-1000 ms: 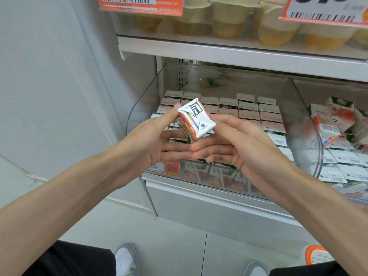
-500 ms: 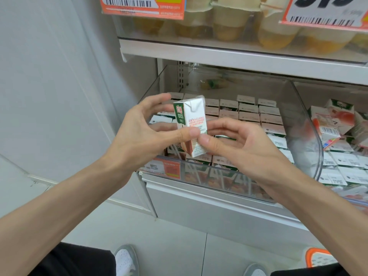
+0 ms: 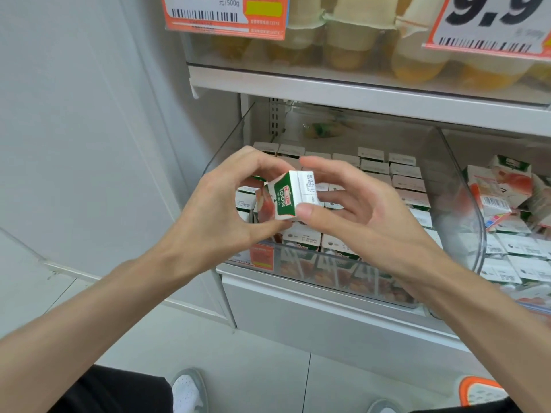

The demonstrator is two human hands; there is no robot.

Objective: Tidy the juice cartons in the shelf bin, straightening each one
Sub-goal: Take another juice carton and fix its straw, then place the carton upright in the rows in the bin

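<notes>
- The person stands at the shelf with both bare arms stretched forward, and the two hands meet over the front-left part of the clear shelf bin (image 3: pixel 343 274).
- A single juice carton (image 3: pixel 281 201) is held between them in the air, above the rows and not touching them.
- It is tilted. Its green face with "100%" is turned toward the person, and a white panel with small printed dates slants up to the right.
- The left hand (image 3: pixel 214 210) grips the carton, with its fingers curled over the top edge and its thumb tucked under the lower end.
- The right hand (image 3: pixel 366 216) holds it too. Its thumb presses the near lower corner and its fingers curve loosely round the far side; I cannot tell whether all of them touch.
- Inside the bin, the other cartons (image 3: pixel 402 180) stand upright in neat rows, white tops up.
- An orange label (image 3: pixel 261 256) is stuck on the bin's front wall at its left end.
- In the neighbouring bin on the right, a heap of cartons (image 3: pixel 501 189) lies jumbled, some on their sides.
- On the shelf above stand sealed cups (image 3: pixel 348 40) with yellow contents, with orange price tags (image 3: pixel 226 13) hanging in front.
- Down below, a white shoe (image 3: pixel 186 391) rests on the pale floor.
</notes>
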